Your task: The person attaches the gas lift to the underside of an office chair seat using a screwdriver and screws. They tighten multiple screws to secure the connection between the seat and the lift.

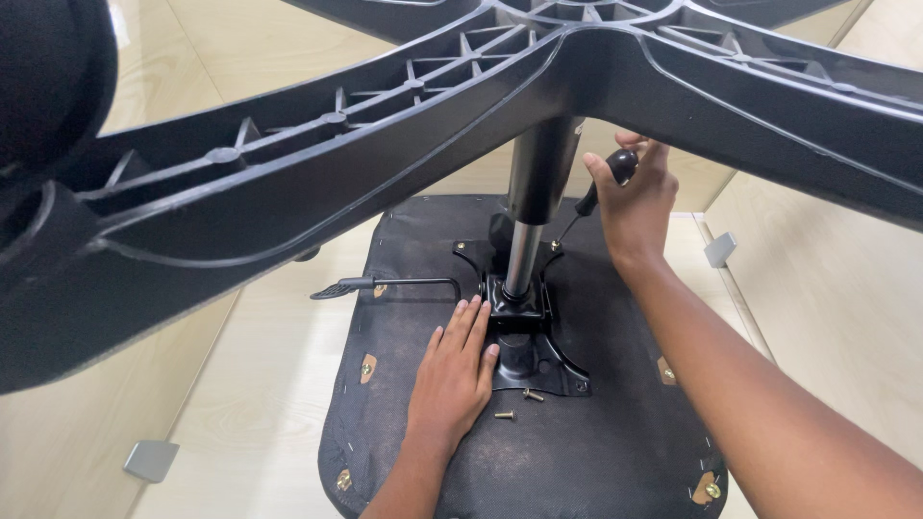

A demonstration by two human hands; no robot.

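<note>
An office chair lies upside down, its black seat underside facing up. My left hand rests flat on the seat, fingers touching the black metal mechanism plate. My right hand grips the black handle of a screwdriver whose tip meets the plate's far right corner. The silver gas cylinder rises from the plate to the black star base. Two loose brass screws lie on the seat near my left hand.
A black adjustment lever sticks out left from the mechanism. A caster wheel looms at top left. Brass fittings dot the seat edges. Light wooden floor surrounds the seat, with small grey brackets and a light panel at right.
</note>
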